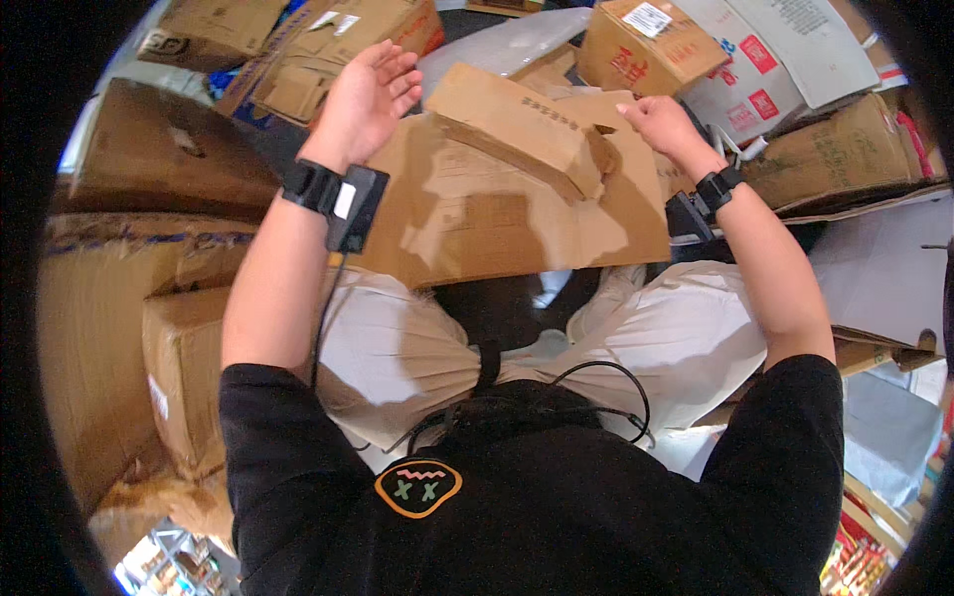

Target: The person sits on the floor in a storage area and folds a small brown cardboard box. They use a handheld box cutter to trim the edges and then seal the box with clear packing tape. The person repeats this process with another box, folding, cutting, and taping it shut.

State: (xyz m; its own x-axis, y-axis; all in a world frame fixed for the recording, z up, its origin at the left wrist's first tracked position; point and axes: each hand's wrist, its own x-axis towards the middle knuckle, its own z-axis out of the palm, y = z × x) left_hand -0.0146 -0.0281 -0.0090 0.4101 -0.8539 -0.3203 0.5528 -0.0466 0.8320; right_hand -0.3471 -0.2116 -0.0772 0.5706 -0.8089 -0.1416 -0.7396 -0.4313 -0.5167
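Note:
Before me a long, narrow cardboard box [514, 123] lies slantwise on a large flat piece of cardboard [484, 223]. The box bears printed writing, and its right end looks torn. My left hand [369, 93] is raised at the left of the box, palm turned inward, fingers apart, holding nothing. At the far right corner of the flat cardboard is my right hand [659, 123], its fingers curled with the thumb pointing left; whether it pinches the cardboard's edge cannot be told. Both wrists wear black straps with devices.
Cardboard boxes stand at the left [179, 149] and far left [298, 67]. A printed carton [648, 48] stands beyond the narrow box, beside a white carton [745, 74]. Clear plastic wrap [507, 45] lies behind. Another carton [835, 156] is at the right.

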